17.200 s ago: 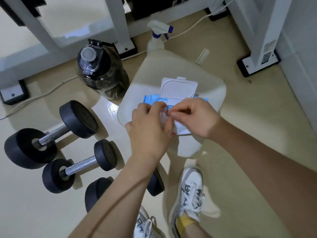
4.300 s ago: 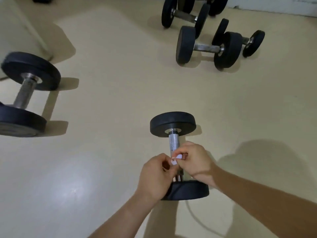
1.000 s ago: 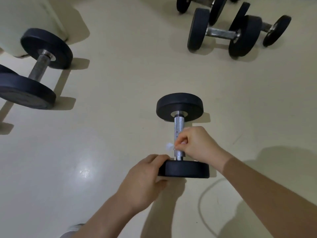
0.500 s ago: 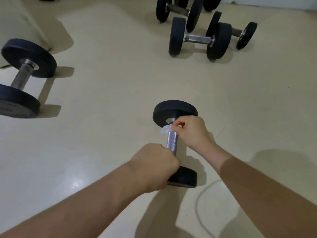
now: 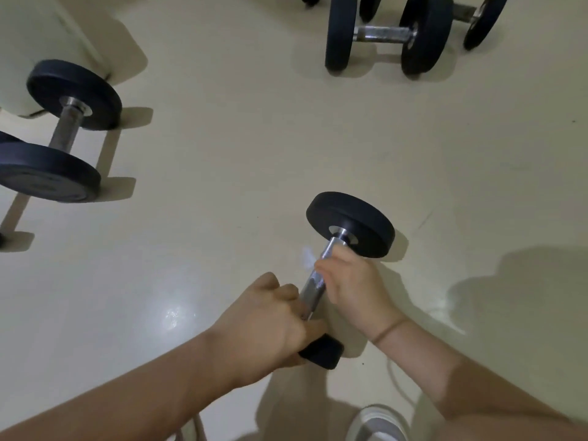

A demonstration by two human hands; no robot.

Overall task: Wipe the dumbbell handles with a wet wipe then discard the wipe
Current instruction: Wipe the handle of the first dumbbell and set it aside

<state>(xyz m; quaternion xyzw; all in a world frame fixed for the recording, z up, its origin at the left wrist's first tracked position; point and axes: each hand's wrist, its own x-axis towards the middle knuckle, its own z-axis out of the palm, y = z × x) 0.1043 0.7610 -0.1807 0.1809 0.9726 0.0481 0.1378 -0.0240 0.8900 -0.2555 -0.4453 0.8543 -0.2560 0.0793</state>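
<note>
On the cream floor [image 5: 222, 218], one small dumbbell [image 5: 353, 222]. The left hand [image 5: 270, 326] curls round its near end. The right hand [image 5: 353, 281] wraps the steel handle [image 5: 313, 286], pinching a blurred wet wipe [image 5: 308, 257] against it.

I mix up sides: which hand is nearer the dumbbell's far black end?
Right. Right hand grips the handle by the far black round end; left hand holds the near end.

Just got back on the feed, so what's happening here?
A person is wiping a small dumbbell. The left hand grips its near end, by the near weight, steadying it. The right hand holds a wet wipe round the metal handle, just below the far weight. The wipe is not yet discarded. A bigger dumbbell lies at the left and a cluster of dumbbells at the top right.
</note>
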